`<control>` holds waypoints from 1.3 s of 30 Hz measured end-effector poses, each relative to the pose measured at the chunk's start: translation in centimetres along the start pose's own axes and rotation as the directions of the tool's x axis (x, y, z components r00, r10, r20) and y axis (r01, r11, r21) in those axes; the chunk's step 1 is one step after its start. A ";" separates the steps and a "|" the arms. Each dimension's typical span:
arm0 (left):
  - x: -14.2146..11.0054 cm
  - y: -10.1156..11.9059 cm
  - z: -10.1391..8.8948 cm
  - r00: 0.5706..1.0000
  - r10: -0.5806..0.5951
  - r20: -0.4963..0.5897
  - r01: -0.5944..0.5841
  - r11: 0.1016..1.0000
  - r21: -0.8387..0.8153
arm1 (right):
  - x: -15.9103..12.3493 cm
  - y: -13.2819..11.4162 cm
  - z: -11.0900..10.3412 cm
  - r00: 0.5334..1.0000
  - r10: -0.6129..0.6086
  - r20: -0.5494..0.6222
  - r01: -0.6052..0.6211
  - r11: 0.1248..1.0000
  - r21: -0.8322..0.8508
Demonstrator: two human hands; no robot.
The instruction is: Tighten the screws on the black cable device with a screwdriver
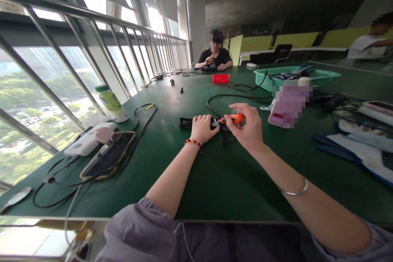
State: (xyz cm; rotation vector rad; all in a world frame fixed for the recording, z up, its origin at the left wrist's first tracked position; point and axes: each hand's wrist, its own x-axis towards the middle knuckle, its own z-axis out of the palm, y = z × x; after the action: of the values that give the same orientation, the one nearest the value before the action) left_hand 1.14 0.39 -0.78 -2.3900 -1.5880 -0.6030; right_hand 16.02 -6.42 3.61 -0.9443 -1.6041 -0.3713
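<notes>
black device [186, 123]: middle hidden under left hand [202, 127]
orange tool [235, 118]: rear hidden by right hand [248, 129]
pink item [287, 106], right of black device: blurred

Green table [215, 180]: left hand [202, 128] presses down a black cylindrical device [187, 122]; right hand [248, 129] grips an orange-handled screwdriver [235, 119] whose tip meets the device. Black cable [215, 102] loops just behind. Left: phone [109, 154], white pouch [86, 142], green-capped bottle [112, 103]. Farther back: red box [220, 78], green basket [294, 77], a seated person [215, 55].
</notes>
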 end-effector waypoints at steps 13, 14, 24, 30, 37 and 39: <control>-0.1 0.0 -0.1 1.000 -0.001 -0.003 0.001 1.000 0.006 | -0.1 0.1 0.0 1.000 -0.025 0.005 0.025 1.000 0.013; -0.1 0.0 -0.1 1.000 -0.003 -0.004 0.003 1.000 0.006 | -0.1 0.1 0.0 1.000 -0.008 0.011 0.008 1.000 0.009; 0.0 0.0 -0.1 1.000 0.006 0.004 -0.006 1.000 0.006 | 0.0 0.0 -0.1 0.997 -0.072 -0.001 0.072 0.996 0.046; 0.0 0.0 -0.1 1.000 0.007 -0.003 -0.007 1.000 0.007 | 0.2 -0.1 -0.2 1.000 0.011 0.020 -0.011 1.000 -0.002; 0.0 0.0 -0.1 1.000 0.016 -0.002 -0.016 1.000 0.010 | 0.1 0.1 -0.2 0.998 -0.056 0.011 0.056 0.998 0.030; 0.0 0.0 -0.1 1.000 0.015 -0.009 -0.015 1.000 0.010 | 0.1 0.0 -0.2 1.000 -0.027 0.016 0.027 1.000 0.009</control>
State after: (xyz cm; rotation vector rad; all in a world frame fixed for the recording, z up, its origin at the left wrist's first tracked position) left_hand 1.12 0.36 -0.71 -2.3860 -1.5644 -0.6007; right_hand 16.19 -6.51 3.73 -0.9218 -1.6331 -0.3752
